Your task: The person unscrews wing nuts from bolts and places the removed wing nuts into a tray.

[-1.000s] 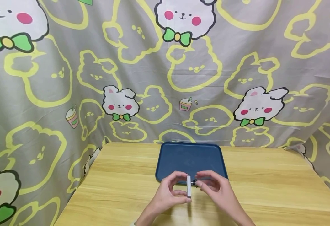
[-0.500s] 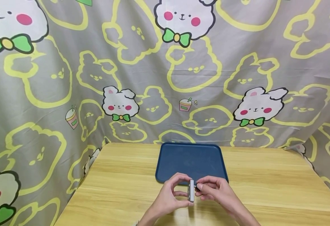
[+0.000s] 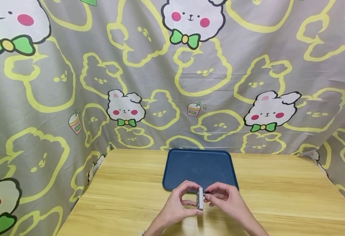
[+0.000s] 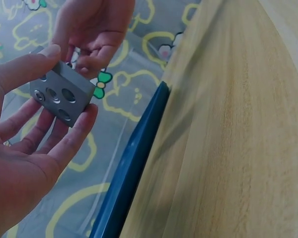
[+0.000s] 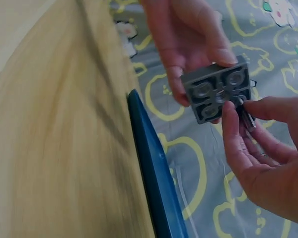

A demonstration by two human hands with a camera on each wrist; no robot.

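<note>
A square grey block [image 3: 200, 198] with round holes is held upright by its edges in my left hand [image 3: 176, 204], thumb on one side and fingers on the other. In the left wrist view the block's smooth face [image 4: 64, 94] shows several holes. Its ribbed back, with round bosses [image 5: 203, 89], shows in the right wrist view. My right hand [image 3: 230, 198] pinches a small threaded metal screw [image 5: 248, 119] between thumb and fingertips, close against that ribbed side. Whether the screw's tip sits in a hole cannot be seen, as fingers cover part of it.
A blue rectangular tray [image 3: 199, 167] lies on the wooden table [image 3: 125, 190] just beyond the hands. A grey curtain [image 3: 208, 82] with cartoon rabbits hangs behind the table and at both sides.
Both hands have come slightly nearer the person, and the block has turned so its holed face shows more. My right fingers have closed further around the screw's dark end, hiding most of it.
</note>
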